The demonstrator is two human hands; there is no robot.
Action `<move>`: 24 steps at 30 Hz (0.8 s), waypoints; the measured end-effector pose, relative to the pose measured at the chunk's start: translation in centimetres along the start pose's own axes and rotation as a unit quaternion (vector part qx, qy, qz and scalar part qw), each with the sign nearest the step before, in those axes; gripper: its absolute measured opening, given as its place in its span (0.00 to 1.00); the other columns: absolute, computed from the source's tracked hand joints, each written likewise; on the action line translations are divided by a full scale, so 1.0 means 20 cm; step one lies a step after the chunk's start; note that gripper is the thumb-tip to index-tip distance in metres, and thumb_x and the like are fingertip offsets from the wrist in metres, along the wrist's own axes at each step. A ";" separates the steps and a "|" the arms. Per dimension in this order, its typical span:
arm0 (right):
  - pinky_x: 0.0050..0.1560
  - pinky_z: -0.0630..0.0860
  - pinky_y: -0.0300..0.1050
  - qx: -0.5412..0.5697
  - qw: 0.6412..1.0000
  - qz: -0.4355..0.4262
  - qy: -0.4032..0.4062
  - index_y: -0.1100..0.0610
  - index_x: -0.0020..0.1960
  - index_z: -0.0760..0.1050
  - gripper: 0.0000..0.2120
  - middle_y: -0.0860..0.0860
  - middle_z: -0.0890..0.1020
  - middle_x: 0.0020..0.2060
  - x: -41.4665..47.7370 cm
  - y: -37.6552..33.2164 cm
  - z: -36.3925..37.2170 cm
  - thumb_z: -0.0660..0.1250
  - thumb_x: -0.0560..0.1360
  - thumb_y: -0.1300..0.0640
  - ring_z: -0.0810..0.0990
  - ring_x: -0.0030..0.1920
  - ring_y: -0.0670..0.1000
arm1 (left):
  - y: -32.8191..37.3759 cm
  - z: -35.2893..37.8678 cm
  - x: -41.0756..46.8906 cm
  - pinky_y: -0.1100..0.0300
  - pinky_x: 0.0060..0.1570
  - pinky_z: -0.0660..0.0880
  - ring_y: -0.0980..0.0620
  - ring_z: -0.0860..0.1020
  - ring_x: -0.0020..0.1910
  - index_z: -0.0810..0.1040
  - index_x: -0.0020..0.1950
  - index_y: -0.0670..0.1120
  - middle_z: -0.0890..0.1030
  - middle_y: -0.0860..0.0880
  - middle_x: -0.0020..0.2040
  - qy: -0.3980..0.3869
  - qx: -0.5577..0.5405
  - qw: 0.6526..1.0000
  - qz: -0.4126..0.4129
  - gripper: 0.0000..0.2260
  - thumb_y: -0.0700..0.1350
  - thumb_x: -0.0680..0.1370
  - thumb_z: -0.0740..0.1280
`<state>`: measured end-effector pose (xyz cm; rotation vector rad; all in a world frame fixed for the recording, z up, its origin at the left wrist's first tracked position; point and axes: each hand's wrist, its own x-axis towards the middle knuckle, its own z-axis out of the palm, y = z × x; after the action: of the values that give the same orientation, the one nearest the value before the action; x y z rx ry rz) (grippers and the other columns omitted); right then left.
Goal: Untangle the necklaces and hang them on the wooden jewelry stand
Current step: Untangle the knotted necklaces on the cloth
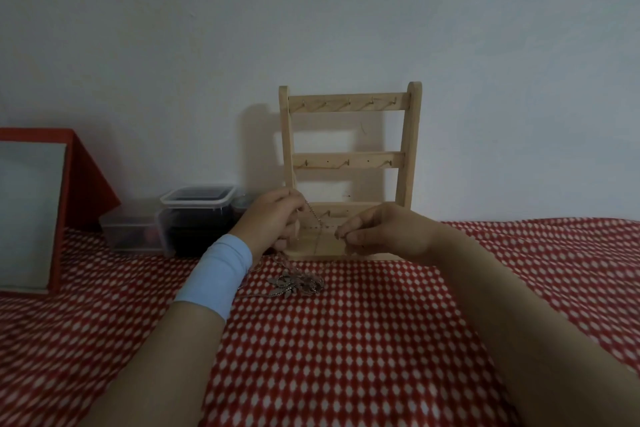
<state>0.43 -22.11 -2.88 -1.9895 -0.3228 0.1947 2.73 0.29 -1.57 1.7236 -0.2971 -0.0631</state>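
A wooden jewelry stand (349,104) with three hooked rails stands upright against the wall; its hooks are bare. In front of its base, my left hand (270,218) and my right hand (377,232) pinch a thin silver chain (317,217) that stretches between them. The chain runs down to a tangled heap of silver necklaces (296,282) with leaf-shaped pendants lying on the red cloth just below my hands. A light blue band wraps my left wrist.
The surface is covered by a red cloth with white dots (346,357). Clear plastic boxes (194,218) with dark contents sit left of the stand. A red-framed board (41,211) leans at far left. A pale wall lies behind.
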 end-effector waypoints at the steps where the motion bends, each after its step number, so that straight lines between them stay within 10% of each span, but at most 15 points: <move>1: 0.55 0.83 0.47 0.013 1.000 0.007 0.000 0.59 0.53 0.84 0.06 0.55 0.87 0.44 0.00 0.00 0.01 0.69 0.80 0.64 0.86 0.46 0.51 | 0.00 -0.01 0.00 0.66 0.21 0.61 0.56 0.61 0.20 0.72 0.37 0.47 0.63 0.52 0.26 0.002 0.028 1.000 0.005 0.12 0.41 0.80 0.60; 6: 0.39 0.79 0.41 0.006 1.000 0.016 0.021 0.60 0.52 0.83 0.08 0.53 0.85 0.43 0.00 -0.01 0.01 0.64 0.83 0.62 0.81 0.35 0.47 | -0.01 -0.05 0.02 0.58 0.28 0.66 0.54 0.64 0.23 0.72 0.37 0.48 0.68 0.53 0.24 0.000 0.078 0.997 0.003 0.13 0.45 0.81 0.58; 24: 0.37 0.75 0.40 -0.114 0.993 0.026 0.017 0.58 0.53 0.83 0.06 0.46 0.77 0.26 -0.02 -0.07 0.05 0.68 0.81 0.58 0.73 0.28 0.45 | -0.08 -0.05 0.03 0.61 0.32 0.68 0.53 0.73 0.37 0.71 0.55 0.42 0.77 0.46 0.45 -0.044 0.402 0.913 -0.054 0.07 0.42 0.84 0.55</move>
<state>-0.34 -20.84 -2.11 -2.2269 -0.2804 0.1627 3.73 1.37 -2.95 2.5653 -0.3157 -0.1100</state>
